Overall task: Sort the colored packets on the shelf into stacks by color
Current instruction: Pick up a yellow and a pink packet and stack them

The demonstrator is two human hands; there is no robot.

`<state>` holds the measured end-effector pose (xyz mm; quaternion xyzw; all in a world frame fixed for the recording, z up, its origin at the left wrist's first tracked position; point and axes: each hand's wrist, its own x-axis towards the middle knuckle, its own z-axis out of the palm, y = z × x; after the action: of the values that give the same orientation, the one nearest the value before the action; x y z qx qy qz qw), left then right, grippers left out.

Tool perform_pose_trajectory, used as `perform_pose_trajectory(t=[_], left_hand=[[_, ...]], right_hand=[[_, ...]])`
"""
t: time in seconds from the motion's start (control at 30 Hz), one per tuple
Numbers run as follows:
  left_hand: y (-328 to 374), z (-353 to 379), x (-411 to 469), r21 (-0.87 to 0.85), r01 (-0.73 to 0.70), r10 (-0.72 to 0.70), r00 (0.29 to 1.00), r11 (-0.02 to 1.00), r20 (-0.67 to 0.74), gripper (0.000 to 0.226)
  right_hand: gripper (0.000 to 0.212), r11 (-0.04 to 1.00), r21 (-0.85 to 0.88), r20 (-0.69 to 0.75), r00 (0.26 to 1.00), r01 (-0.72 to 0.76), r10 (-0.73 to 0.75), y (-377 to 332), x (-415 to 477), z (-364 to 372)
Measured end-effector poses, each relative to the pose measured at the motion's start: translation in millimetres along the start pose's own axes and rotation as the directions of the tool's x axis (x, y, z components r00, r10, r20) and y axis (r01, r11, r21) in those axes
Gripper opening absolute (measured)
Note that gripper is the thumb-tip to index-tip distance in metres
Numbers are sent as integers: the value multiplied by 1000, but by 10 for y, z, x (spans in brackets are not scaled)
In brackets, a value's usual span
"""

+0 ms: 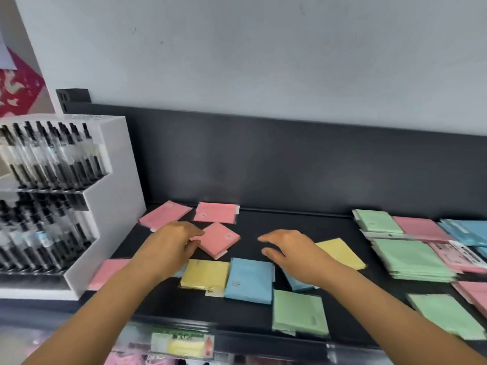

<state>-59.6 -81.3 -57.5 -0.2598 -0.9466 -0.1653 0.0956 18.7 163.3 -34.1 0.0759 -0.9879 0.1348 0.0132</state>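
Pink, yellow, blue and green packets lie loose and only partly sorted on a dark shelf [263,225].

Item in hand: tilted pink packet [220,241], lying left of centre on the shelf, just in front of two rear pink packets [216,212] near the back wall.

Left hand [168,246]: the grip appears to pinch the near corner of the tilted pink packet between forefinger and thumb. Blur leaves this short of certain.

Right hand [287,248]: grip released, fingers loosely curved and holding nothing. It hovers over bare shelf between the tilted pink packet and a rear yellow packet [340,252].

Front row: front yellow packet [205,273] and blue packet [250,280] side by side, with a green packet [299,312] close to the front lip.

Right end: green stack [411,259], with pink and blue packets mixed around it.

Left end: white pen display [105,180].

Hazards, as judged:
- A one-corner pinch on a thin, slick packet may let it swing or slip on lifting.
- Both forearms cross the front row, so a low sweep could drag the front yellow packet or blue packet out of place.
- The same sweep could push the green packet over the lip.
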Motion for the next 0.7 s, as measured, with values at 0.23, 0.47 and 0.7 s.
perform_pose_trajectory(t=[0.23,0.47,0.7], left_hand=[[-329,-129,-156,-96,-77,87,991,992,105,46],[-167,-12,-254,-154,-287,313,933,945,180,71],[-108,79,-233,-60,-374,379,920,925,100,65]], right_hand=[[45,997,-35,71,995,75,-72,-421,198,165],[50,996,-48,76,994,78,-74,-476,355,266],[51,998,44,40,998,-39,37,-550,761,283]])
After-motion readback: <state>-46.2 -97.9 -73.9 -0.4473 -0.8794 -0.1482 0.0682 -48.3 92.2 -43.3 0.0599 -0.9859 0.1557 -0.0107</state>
